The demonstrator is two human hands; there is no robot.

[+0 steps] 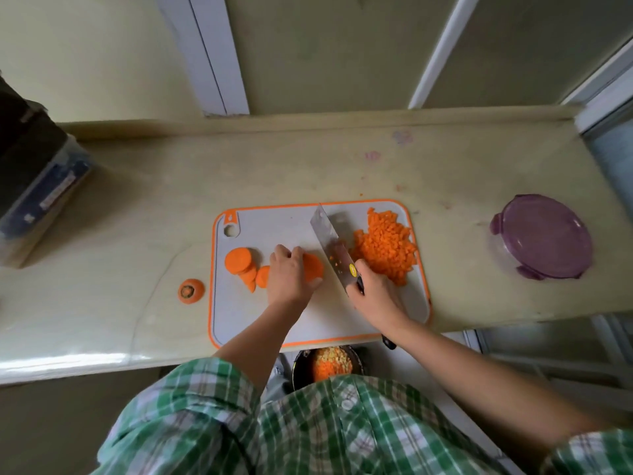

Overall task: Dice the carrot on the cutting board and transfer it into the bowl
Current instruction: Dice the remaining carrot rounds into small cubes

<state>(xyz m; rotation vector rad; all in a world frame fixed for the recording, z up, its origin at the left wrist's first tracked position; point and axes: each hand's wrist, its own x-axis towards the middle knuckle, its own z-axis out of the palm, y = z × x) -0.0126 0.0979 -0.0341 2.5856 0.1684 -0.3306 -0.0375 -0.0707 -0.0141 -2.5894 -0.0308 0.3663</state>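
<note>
Head view, right hand (371, 289) gripping cleaver (330, 248)

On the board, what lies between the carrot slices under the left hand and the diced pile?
The cleaver blade, gripped by the right hand, as the head view shows.

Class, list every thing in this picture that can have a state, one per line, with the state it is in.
left hand: curled over carrot slices, holding them on the cutting board
right hand: grips the cleaver
cleaver: blade beside the held slices, carrot bits stuck on it
loose slices: sliced, undiced
diced carrot: heaped on the board's right
carrot top: cut off, on the counter
lidded container: closed
bowl: partly filled
</note>
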